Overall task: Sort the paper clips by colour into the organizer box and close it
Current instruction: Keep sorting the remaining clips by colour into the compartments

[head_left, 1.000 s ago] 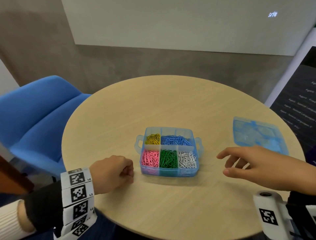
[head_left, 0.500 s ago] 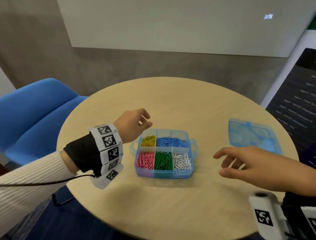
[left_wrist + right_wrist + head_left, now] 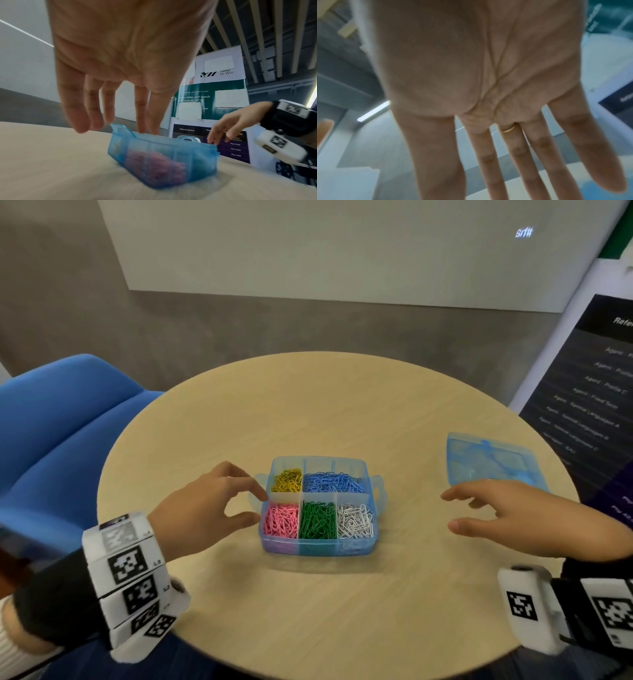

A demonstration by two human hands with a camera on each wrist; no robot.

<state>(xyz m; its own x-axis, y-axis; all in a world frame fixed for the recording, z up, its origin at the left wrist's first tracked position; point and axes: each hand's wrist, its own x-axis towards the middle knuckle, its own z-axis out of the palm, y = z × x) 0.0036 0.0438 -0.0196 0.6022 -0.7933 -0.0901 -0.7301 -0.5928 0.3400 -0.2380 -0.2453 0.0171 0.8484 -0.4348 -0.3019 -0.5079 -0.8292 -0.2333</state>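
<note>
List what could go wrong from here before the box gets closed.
1. The organizer box is open and full of sorted clips; the left hand reaching at its left side could nudge or tip it, likely mixing the colours.
2. The lid lies apart near the table edge; the right hand, open and not on it, could push it off.

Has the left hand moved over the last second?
Yes. The left hand went from the table edge up to the organizer box's left handle.
</note>
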